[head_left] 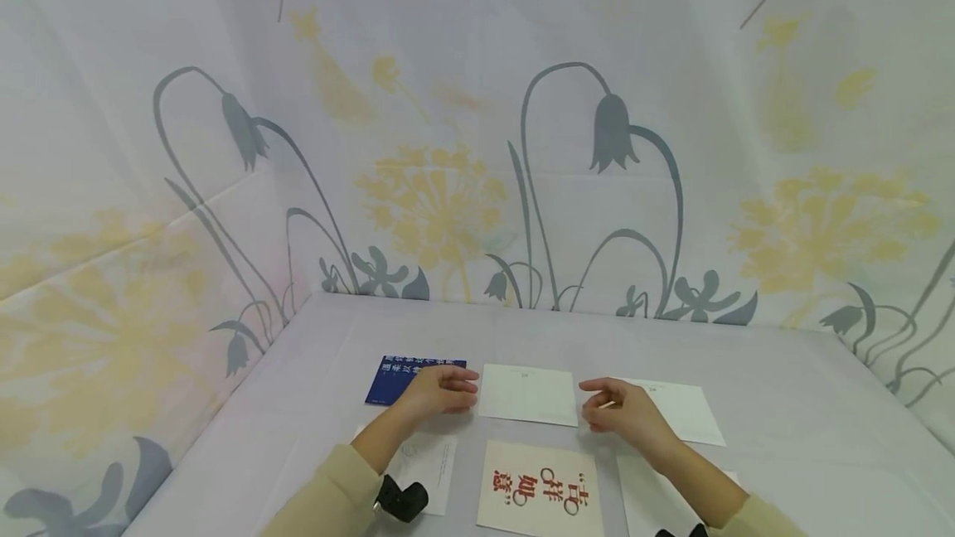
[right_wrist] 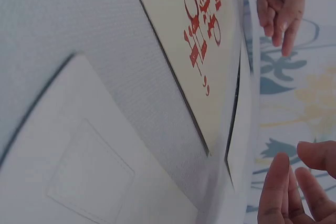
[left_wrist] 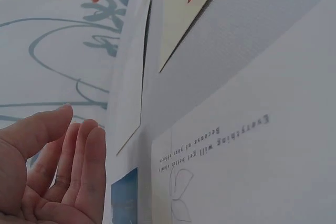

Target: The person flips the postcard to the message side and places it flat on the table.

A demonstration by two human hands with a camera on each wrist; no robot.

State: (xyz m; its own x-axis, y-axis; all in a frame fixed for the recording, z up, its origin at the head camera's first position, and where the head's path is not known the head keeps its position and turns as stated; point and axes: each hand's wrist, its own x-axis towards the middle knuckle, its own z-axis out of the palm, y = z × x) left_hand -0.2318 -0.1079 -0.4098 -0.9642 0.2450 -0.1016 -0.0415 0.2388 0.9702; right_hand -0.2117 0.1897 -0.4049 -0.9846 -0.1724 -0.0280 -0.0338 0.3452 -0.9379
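My left hand point(head_left: 436, 392) hovers with loosely bent fingers over the right part of a dark blue card point(head_left: 388, 388) with white characters. Nothing is between its thumb and fingers in the left wrist view. Across from it, my right hand point(head_left: 630, 417) has its fingers relaxed and overlaps the left end of a white card point(head_left: 690, 414). It too holds nothing, as the right wrist view shows. Between the fingertips of both hands lies another white card point(head_left: 528, 396), flat on the table, with small print near its far edge.
In the nearer row lie a cream card point(head_left: 539, 479) with red characters, a white card point(head_left: 440, 471) with small lettering under the left forearm, and another pale card point(head_left: 649, 491) partly under the right forearm. Flower-printed cloth point(head_left: 477, 123) walls the table point(head_left: 597, 334).
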